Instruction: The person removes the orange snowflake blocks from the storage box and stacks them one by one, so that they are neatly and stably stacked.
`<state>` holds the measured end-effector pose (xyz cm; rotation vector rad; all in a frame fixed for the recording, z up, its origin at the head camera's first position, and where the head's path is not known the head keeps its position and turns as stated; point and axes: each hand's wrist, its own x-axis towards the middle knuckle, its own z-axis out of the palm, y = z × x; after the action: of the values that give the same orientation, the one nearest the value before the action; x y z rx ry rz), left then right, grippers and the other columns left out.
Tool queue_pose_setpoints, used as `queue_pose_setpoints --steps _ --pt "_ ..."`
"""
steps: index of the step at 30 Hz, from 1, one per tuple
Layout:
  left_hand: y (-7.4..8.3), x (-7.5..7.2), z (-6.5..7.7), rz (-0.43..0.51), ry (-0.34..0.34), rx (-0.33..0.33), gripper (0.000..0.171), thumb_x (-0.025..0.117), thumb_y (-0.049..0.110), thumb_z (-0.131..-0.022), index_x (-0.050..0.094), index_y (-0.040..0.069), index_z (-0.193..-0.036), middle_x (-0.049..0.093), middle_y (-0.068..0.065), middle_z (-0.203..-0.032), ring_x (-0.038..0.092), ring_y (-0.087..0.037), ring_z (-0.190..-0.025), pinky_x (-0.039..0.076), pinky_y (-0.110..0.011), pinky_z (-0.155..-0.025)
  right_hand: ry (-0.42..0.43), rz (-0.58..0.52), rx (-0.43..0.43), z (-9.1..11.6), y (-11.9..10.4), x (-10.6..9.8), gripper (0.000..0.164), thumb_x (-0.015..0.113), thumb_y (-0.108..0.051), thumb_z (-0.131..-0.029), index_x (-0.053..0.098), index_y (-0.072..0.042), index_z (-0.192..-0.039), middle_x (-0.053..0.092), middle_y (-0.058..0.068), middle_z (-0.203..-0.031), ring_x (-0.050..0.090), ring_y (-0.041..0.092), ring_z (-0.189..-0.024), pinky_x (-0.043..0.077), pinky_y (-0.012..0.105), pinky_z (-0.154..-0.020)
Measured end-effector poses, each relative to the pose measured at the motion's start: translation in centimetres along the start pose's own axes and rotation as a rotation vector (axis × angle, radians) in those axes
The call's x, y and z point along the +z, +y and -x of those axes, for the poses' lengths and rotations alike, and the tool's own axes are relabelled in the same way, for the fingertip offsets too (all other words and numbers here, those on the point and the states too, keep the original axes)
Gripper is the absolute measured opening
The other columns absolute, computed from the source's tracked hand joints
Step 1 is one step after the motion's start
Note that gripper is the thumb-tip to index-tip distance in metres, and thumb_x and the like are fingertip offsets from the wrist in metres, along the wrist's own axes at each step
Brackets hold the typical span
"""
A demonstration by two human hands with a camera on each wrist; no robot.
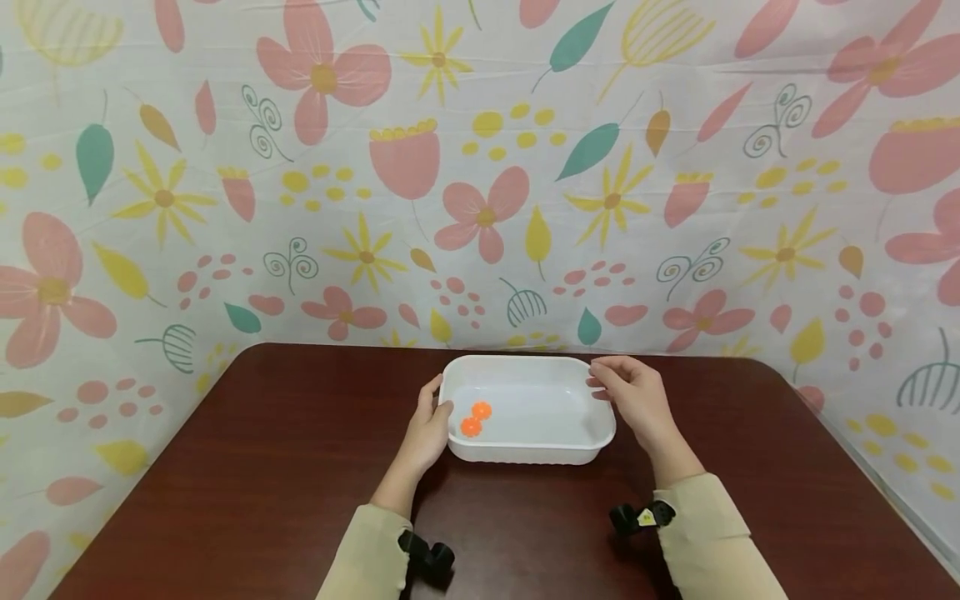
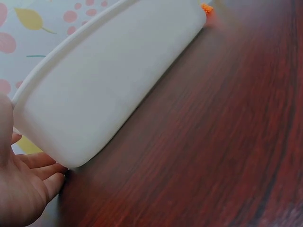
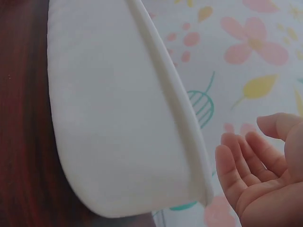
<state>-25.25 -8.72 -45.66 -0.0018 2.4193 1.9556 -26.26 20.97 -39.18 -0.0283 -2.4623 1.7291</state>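
Observation:
A white rectangular dish [image 1: 540, 410] with a rounded rim stands on the table. Two small orange flower-shaped pieces [image 1: 471, 427] lie inside it, towards the left. My left hand [image 1: 429, 431] grips the dish's left end, thumb at the rim and fingers along the outer wall. In the left wrist view its fingers [image 2: 40, 165] reach the dish's lower corner. Beside the right rim is my right hand [image 1: 633, 396]; in the right wrist view it is empty, its fingers [image 3: 241, 163] loosely bent and apart from the dish. Beyond the dish's far end, an orange piece [image 2: 207, 8] peeks out.
The dark red-brown wooden table [image 1: 300, 500] extends around the dish on all sides. Behind it hangs a white flower-patterned cloth [image 1: 480, 125]. A black wrist camera [image 1: 427, 557] sits by the left sleeve and another [image 1: 641, 517] by the right.

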Motion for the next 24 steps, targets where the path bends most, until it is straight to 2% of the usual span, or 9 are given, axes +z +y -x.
queue_pose_setpoints --steps 4,10,14,24 --pt "-0.1 0.1 -0.1 -0.003 0.003 0.004 0.053 0.037 0.025 -0.099 0.023 0.019 -0.149 0.043 -0.019 -0.141 0.047 -0.033 -0.126 0.040 -0.050 -0.102 -0.058 0.041 0.003 -0.5 -0.8 0.6 0.045 0.059 -0.036 -0.093 0.060 0.001 -0.120 0.063 0.020 -0.113 0.067 0.007 -0.086 0.056 0.028 -0.074" --pt "-0.2 0.1 -0.1 -0.002 0.006 0.008 0.052 0.037 0.024 -0.100 0.023 0.018 -0.149 0.043 -0.019 -0.141 0.047 -0.033 -0.126 0.039 -0.051 -0.102 -0.130 0.080 -0.027 -1.2 -1.1 2.0 0.040 0.060 -0.030 -0.093 0.061 0.001 -0.118 0.064 0.022 -0.110 0.068 0.019 -0.090 0.057 0.032 -0.073" --pt "-0.1 0.1 0.0 0.002 0.005 0.004 0.052 0.037 0.024 -0.100 0.022 0.018 -0.150 0.043 -0.019 -0.141 0.047 -0.034 -0.126 0.040 -0.051 -0.102 -0.168 0.116 -0.054 -1.3 -1.2 3.1 0.035 0.061 -0.027 -0.093 0.063 0.001 -0.115 0.066 0.022 -0.107 0.067 0.022 -0.089 0.057 0.032 -0.072" --pt "-0.2 0.1 0.0 0.005 0.002 0.007 0.051 0.037 0.023 -0.100 0.023 0.020 -0.149 0.043 -0.019 -0.141 0.046 -0.034 -0.127 0.039 -0.051 -0.102 -0.233 0.162 -0.113 -1.3 -1.6 6.1 0.028 0.064 -0.023 -0.090 0.066 -0.003 -0.110 0.069 0.013 -0.100 0.063 0.016 -0.084 0.054 0.028 -0.068"
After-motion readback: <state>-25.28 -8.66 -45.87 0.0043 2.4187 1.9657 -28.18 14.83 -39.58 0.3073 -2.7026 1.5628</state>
